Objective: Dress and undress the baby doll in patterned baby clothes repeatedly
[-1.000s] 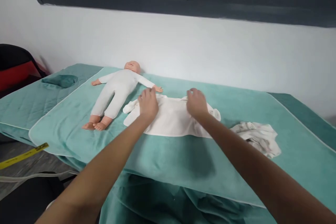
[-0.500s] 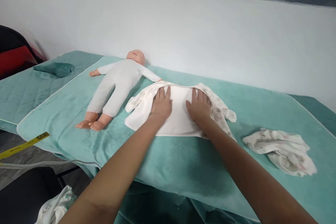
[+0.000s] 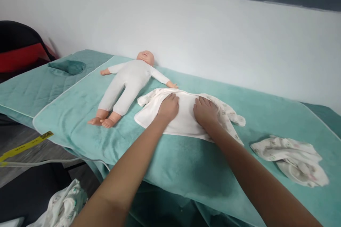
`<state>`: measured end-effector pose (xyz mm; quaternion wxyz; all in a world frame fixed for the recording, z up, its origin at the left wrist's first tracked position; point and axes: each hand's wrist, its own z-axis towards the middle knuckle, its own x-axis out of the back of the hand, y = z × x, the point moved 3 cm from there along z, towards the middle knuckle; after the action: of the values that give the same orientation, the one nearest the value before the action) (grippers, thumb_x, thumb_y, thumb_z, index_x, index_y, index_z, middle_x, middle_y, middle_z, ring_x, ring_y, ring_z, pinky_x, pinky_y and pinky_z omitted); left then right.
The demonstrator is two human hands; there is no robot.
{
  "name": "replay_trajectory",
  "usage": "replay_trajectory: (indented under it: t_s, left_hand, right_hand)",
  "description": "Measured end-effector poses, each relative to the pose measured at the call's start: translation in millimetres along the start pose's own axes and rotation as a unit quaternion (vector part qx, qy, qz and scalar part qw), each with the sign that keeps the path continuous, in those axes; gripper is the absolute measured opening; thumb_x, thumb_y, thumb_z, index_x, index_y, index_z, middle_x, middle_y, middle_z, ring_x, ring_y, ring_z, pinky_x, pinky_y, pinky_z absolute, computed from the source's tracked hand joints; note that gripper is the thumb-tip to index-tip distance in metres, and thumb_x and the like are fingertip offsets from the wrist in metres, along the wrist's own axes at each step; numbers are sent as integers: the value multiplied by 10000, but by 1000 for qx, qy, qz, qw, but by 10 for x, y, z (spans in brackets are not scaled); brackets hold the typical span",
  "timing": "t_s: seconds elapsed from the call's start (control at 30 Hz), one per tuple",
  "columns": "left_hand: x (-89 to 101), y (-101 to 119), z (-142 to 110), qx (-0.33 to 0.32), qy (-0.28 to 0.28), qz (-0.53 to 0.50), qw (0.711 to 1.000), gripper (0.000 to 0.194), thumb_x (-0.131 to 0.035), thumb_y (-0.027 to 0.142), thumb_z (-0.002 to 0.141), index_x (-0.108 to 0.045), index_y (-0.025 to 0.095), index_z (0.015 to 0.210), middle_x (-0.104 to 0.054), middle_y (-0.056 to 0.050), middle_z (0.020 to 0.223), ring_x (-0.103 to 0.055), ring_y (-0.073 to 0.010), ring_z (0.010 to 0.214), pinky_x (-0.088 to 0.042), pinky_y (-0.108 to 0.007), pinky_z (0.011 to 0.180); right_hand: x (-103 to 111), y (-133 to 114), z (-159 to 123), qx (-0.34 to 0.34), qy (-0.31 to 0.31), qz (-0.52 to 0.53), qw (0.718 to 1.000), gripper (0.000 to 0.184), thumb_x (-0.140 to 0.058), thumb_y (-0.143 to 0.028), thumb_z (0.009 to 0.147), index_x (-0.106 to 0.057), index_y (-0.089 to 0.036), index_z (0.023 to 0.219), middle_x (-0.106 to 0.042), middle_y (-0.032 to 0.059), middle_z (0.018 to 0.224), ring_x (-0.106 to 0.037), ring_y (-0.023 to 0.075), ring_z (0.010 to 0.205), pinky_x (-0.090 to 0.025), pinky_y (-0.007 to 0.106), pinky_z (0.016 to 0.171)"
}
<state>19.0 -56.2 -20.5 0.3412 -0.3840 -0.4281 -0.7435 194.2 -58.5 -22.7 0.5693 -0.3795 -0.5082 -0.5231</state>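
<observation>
A white baby shirt with a small print on its sleeves lies spread open on the green cover, its plain inner side facing up. My left hand is on the left part of the shirt, fingers curled down on the cloth near the top edge. On the right part, my right hand has its fingers bent and drawn together on the fabric; the fingertips are partly hidden. A baby doll in a white body lies on its back to the left, one hand close to the shirt's top edge.
A crumpled printed garment lies to the right on the green cover. Another printed cloth sits on a black chair at lower left. A yellow tape strip and a pale cable are nearby. A white wall stands behind.
My fingers, spread flat on the shirt before, are now curled in on the cloth. The view has shifted slightly, so the doll and the garments appear farther right.
</observation>
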Motion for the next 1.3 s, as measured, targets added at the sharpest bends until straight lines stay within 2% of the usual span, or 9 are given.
replay_trajectory:
  t_s: [0.1, 0.2, 0.37, 0.5, 0.63, 0.77, 0.87, 1.07, 1.3]
  left_hand:
    - [188, -37, -319, -59, 119, -63, 989, 337, -397, 116, 911, -616, 178, 1159, -661, -89, 1227, -548, -195, 1230, -424, -365, 1102]
    - [361, -241, -620, -15, 214, -59, 975, 331, -425, 116, 888, -606, 167, 1160, -646, -111, 1209, -548, -237, 1210, -427, -440, 1085]
    - [524, -603, -823, 158, 243, -44, 956, 329, -457, 185, 886, -603, 134, 1176, -619, -151, 1146, -552, -304, 1127, -453, -485, 1012]
    - [577, -639, -874, 255, 282, -61, 923, 390, -453, 194, 881, -567, 121, 1246, -600, -150, 1063, -564, -304, 1072, -465, -482, 980]
    - [588, -571, -927, 285, 302, -64, 908, 482, -485, 169, 854, -512, 109, 1331, -556, -176, 1169, -534, -319, 1160, -444, -478, 1017]
    - [597, -551, -955, 288, 312, -69, 903, 540, -498, 138, 831, -482, 114, 1370, -484, -190, 1299, -502, -313, 1244, -430, -451, 1053]
    - [592, -559, -940, 287, 285, -64, 912, 540, -475, 154, 846, -478, 119, 1385, -548, -183, 1258, -531, -321, 1212, -452, -473, 1016]
    - [558, -587, -887, 240, 228, -50, 942, 426, -451, 169, 858, -650, 177, 1234, -642, -134, 1211, -559, -319, 1170, -445, -502, 1025]
    - [553, -555, -892, 158, 266, -54, 950, 550, -410, 76, 826, -532, 173, 1354, -460, -104, 1498, -309, -282, 1446, -300, -509, 1176]
  right_hand:
    - [-31, -98, -74, 99, -3, 6, 995, 484, -274, -100, 947, -536, -15, 1345, -480, 212, 1468, -401, 279, 1396, -310, 423, 1140]
    - [-53, -181, -184, 145, -16, 24, 989, 483, -276, -180, 980, -534, -58, 1369, -453, 160, 1505, -392, 248, 1413, -316, 389, 1153]
    - [-12, -330, -421, 145, -45, 50, 987, 627, -273, -477, 1005, -456, -69, 1444, -336, 152, 1575, -270, 302, 1474, -291, 471, 1170]
    - [48, -428, -599, 143, -56, 69, 986, 609, -273, -482, 1006, -461, -107, 1447, -333, 128, 1580, -262, 283, 1479, -269, 479, 1182]
    - [118, -488, -763, 159, -35, 100, 982, 543, -303, -440, 1010, -498, -144, 1421, -408, 110, 1543, -329, 264, 1452, -289, 472, 1175]
    - [182, -512, -922, 179, -4, 148, 973, 460, -357, -395, 1005, -537, -195, 1379, -508, 95, 1473, -419, 244, 1400, -336, 476, 1149]
    - [226, -519, -1038, 201, 21, 184, 962, 407, -439, -398, 984, -565, -227, 1332, -557, 81, 1429, -483, 242, 1348, -363, 489, 1133]
    - [297, -534, -1185, 216, 39, 236, 947, 173, -527, -299, 960, -652, -240, 1064, -658, 49, 1284, -567, 241, 1235, -440, 466, 1060]
    - [340, -569, -1195, 184, 50, 300, 935, 149, -493, -211, 962, -638, -234, 990, -696, 53, 1172, -615, 240, 1144, -482, 474, 993]
